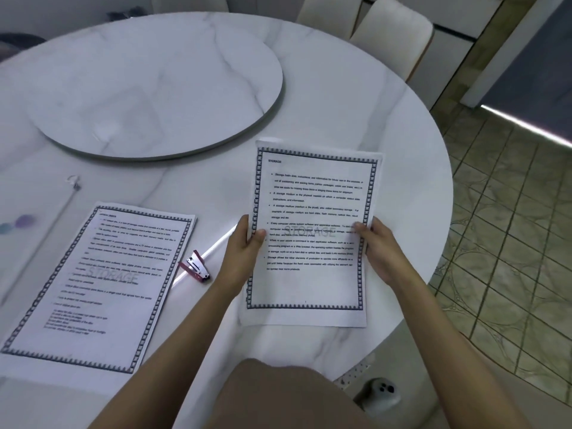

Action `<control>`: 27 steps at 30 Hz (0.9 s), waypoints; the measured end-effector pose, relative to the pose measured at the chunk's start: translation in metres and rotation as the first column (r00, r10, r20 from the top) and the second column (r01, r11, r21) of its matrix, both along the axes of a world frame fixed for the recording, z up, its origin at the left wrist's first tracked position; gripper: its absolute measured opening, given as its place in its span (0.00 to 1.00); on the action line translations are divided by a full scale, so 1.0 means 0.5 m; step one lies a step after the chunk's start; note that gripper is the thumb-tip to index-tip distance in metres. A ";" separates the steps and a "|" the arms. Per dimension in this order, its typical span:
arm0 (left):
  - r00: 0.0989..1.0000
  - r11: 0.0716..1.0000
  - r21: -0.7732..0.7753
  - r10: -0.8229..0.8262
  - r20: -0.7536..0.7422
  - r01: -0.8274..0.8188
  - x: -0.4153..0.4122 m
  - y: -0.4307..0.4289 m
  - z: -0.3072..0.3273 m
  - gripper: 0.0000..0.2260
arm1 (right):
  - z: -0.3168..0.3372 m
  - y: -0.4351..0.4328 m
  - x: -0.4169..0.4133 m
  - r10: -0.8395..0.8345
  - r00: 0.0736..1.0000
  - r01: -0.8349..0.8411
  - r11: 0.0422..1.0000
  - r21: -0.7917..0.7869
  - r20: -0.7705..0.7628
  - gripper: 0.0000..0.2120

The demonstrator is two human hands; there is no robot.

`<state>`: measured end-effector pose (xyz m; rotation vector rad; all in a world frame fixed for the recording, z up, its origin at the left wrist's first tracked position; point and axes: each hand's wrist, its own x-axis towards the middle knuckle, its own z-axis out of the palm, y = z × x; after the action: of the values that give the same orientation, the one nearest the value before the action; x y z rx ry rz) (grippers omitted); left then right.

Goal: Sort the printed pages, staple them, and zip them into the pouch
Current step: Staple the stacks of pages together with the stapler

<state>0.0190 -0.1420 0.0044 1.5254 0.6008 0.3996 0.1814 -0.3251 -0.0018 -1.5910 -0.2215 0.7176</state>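
Observation:
I hold a printed page headed "STORAGE" point(312, 212) up over the table's right side. My left hand point(244, 252) pinches its left edge, thumb on the front. Gripping the right edge the same way is my right hand point(377, 246). A second stack of printed pages point(99, 283) with the same chain border lies flat at the left. Between the two sits a small red stapler point(196, 268) on the table. A clear zip pouch point(34, 230) with a white zipper pull lies at the far left, partly out of view.
Everything rests on a round white marble table point(356, 103) with a raised turntable point(154, 85) in its middle. Cream chairs point(396, 32) stand behind the table. Tiled floor point(510, 243) lies to the right. My knee shows at the bottom.

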 end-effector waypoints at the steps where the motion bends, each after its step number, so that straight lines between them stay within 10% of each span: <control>1: 1.000 1.000 0.019 0.012 0.008 -0.012 0.001 0.000 0.006 0.08 | 0.008 0.002 -0.004 -0.030 0.999 0.030 1.000 0.008 0.037 0.10; 27: 0.857 0.932 0.199 0.175 0.484 -0.303 0.038 0.046 0.229 0.01 | 0.154 0.071 -0.062 -0.177 0.865 0.048 0.961 0.274 0.469 0.07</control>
<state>0.0378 -0.1188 0.1191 1.5385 0.3677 1.0444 0.1502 -0.2898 0.0753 -1.4986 -0.5657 0.1671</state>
